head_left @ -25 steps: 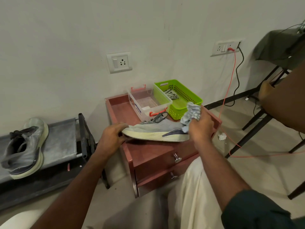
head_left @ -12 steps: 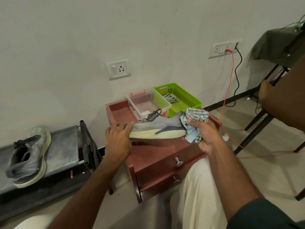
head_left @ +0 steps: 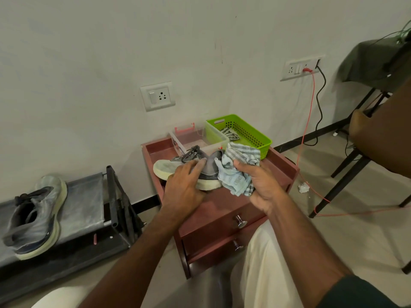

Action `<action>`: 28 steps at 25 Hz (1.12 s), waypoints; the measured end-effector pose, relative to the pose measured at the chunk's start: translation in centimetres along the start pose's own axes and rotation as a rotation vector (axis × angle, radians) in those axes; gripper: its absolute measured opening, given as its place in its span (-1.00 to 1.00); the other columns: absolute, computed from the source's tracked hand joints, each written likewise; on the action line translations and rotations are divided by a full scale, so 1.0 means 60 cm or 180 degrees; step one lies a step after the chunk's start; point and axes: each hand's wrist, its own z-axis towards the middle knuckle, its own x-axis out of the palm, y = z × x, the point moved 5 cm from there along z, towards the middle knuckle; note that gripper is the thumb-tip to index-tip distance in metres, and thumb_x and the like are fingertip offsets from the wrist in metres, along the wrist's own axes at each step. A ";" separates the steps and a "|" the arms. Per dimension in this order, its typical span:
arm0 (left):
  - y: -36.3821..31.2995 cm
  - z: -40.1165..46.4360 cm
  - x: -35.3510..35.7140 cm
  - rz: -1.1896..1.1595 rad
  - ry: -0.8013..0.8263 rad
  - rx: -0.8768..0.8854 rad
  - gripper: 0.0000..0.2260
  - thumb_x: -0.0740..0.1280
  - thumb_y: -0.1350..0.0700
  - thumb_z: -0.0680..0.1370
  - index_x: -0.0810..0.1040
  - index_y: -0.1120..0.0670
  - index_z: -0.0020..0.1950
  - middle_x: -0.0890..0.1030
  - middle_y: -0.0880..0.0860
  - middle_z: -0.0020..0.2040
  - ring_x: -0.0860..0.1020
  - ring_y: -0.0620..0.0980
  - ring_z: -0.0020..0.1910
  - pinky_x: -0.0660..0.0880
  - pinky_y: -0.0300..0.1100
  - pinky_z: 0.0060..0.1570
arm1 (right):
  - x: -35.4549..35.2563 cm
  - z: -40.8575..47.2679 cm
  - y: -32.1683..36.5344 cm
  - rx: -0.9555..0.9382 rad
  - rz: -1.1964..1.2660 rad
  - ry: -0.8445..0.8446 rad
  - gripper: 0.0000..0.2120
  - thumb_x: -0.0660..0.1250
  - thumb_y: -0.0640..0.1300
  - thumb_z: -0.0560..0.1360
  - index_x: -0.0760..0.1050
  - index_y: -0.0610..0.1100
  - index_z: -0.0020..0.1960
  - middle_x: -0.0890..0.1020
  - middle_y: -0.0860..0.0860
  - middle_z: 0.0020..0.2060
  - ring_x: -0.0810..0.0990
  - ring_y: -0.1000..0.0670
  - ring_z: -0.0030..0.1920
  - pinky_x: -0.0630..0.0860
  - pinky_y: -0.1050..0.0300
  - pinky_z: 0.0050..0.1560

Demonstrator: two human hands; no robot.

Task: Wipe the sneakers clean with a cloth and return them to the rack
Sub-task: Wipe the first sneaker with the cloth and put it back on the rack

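The task stood partway through. One sneaker (head_left: 189, 168) lay on top of the small red-brown cabinet (head_left: 282, 167), under work; the second sneaker (head_left: 35, 216) sat on the rack (head_left: 89, 196) at the left. Whether that second shoe had been wiped could not be told. By judgement, wiping of the cabinet shoe was unfinished, and its return to the rack remained.

The left hand (head_left: 184, 187) lay over the side of the sneaker, fingers spread flat and pressing it down. The right hand (head_left: 260, 185) gripped the cloth (head_left: 235, 172) in curled fingers, the cloth touching the heel end of the shoe.

Materials: the sneaker had a grey fabric upper, dark laces and a thick, pale, rounded sole with a matte, slightly soiled face. The cloth was soft, crumpled, light blue with grey stripes. The rack shelf appeared to be taut grey fabric on dark tubes. Behind the shoe stood a clear plastic box (head_left: 211, 143) and a perforated green basket (head_left: 251, 134).
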 end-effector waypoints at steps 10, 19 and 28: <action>0.028 -0.003 -0.033 -0.1316 -0.0428 -0.0269 -0.29 0.44 -0.24 0.38 0.45 0.02 0.46 0.62 0.02 0.29 0.59 0.05 0.21 0.53 0.08 0.20 | 0.055 -0.007 -0.018 -0.1654 -0.2712 -0.0685 -0.63 0.25 -0.20 0.50 0.56 0.03 0.26 0.71 -0.02 0.05 0.67 -0.07 0.09 0.60 0.02 0.15; 0.027 -0.023 -0.054 -0.1427 -0.0537 -0.0087 -0.72 0.48 0.22 0.42 0.62 0.15 0.12 0.68 0.04 0.01 0.63 -0.13 -0.02 0.58 -0.22 0.07 | 0.157 -0.042 -0.043 -0.3372 -0.4322 0.0810 -0.44 0.20 -0.33 0.40 0.51 -0.18 0.39 0.50 -0.05 0.41 0.34 -0.07 0.50 0.25 -0.15 0.49; 0.030 -0.021 -0.041 -0.1783 -0.0605 -0.0310 -0.42 0.65 0.16 0.32 0.60 0.15 0.31 0.57 -0.28 0.11 0.52 -0.40 0.12 0.47 -0.39 0.13 | 0.073 -0.001 -0.054 -0.2299 -0.1837 -0.0694 -0.44 0.21 -0.45 0.35 0.62 0.07 0.14 0.69 0.05 0.08 0.65 0.03 0.12 0.57 -0.02 0.20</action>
